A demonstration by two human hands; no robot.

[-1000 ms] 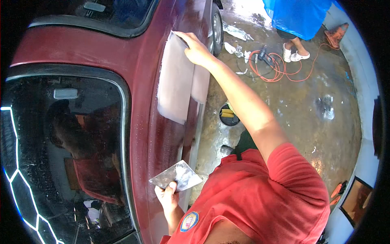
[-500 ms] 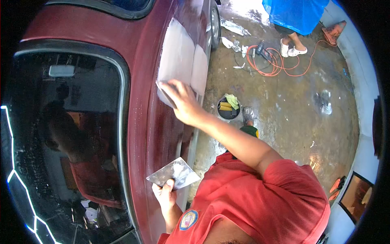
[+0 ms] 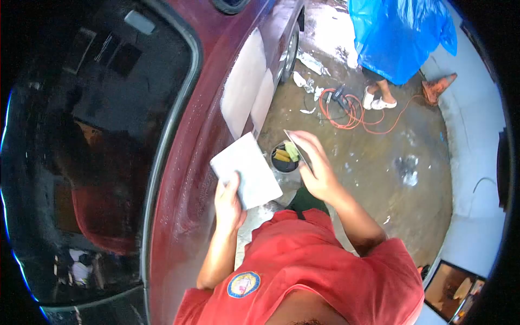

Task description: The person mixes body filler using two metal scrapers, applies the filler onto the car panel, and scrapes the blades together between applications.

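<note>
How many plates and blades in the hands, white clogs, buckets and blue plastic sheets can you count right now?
Plate in the left hand: 1
Thin blade in the right hand: 1
White clogs: 2
Bucket: 1
Blue plastic sheet: 1
Total: 6

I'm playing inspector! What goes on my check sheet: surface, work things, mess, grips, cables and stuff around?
Surface: dark red car body with two pale patches
Work things: whitish, flat rectangular plate; thin, flat sheet seen nearly edge-on
Clutter: crumpled white scraps on brown floor; round dark bucket holding yellow and pale green things
Grips: left hand holds the plate; right hand holds the thin sheet
Cables: looped orange cable by a dark tool
Surroundings: pale wall; large blue plastic sheet, white shoes below it
</note>
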